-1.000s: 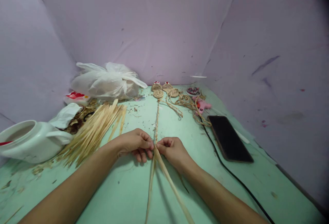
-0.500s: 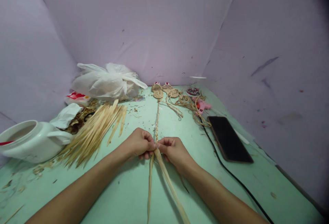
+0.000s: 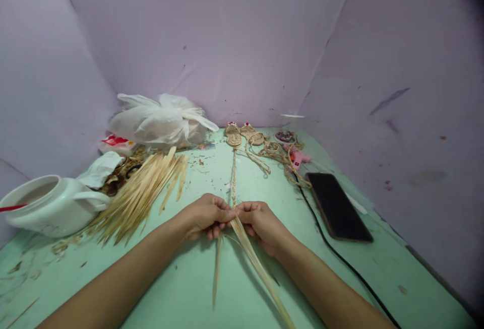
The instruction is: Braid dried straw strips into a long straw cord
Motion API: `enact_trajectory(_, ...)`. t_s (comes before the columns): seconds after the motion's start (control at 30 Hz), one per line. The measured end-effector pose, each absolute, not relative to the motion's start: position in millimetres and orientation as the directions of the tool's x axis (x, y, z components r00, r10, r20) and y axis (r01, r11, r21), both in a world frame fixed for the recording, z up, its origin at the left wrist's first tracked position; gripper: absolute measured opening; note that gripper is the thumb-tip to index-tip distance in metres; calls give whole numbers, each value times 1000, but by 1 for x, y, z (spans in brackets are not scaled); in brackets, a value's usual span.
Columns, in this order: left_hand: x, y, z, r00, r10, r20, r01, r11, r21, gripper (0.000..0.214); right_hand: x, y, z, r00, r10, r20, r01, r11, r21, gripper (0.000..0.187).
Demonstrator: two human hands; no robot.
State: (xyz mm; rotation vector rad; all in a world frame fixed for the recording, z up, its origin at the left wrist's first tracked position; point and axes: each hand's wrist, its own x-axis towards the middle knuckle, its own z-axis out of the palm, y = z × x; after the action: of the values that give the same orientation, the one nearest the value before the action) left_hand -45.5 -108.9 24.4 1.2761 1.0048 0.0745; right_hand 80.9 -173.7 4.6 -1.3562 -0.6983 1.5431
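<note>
My left hand (image 3: 206,216) and my right hand (image 3: 259,220) meet at the middle of the green table (image 3: 181,288), both pinched on dried straw strips (image 3: 252,258). The loose strip ends trail toward me across the table. From the pinch point a thin braided straw cord (image 3: 233,178) runs away to small woven straw pieces (image 3: 242,135) at the back.
A bundle of straw strips (image 3: 141,193) lies left, beside a white pot (image 3: 49,205) and a white plastic bag (image 3: 162,120). A dark phone (image 3: 336,205), a black cable (image 3: 340,256) and a pink glue gun (image 3: 297,156) sit right. Purple sheets wall the table.
Both hands stayed pinched together on the strips. The left loose strip now ends shorter and lies straighter; the view shifted slightly.
</note>
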Motion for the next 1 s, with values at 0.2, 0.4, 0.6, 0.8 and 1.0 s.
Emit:
enact_trajectory(0.2, -43, -110, 21, 555, 672, -490, 548, 148, 823, 25, 84, -174, 7, -46, 868, -495, -290, -486, -825, 5)
enact_trajectory(0.4, -45, -109, 21, 557, 686, -467, 531, 138, 836, 25, 80, -174, 2, 88, 898, -431, -184, -410, -893, 9)
enact_trajectory(0.6, -49, -102, 28, 584, 575, -573, 428, 382, 819, 16, 78, -174, -4, 185, 943, -275, 43, -288, -957, 11)
enact_trajectory(0.8, -46, -106, 22, 538, 664, -519, 477, 269, 837, 18, 77, -175, -3, 181, 966, -184, 77, -200, -977, 9)
enact_trajectory(1.0, -41, -113, 25, 562, 779, -280, 503, -52, 863, 8, 76, -177, 7, 107, 920, -377, -172, -356, -919, 9)
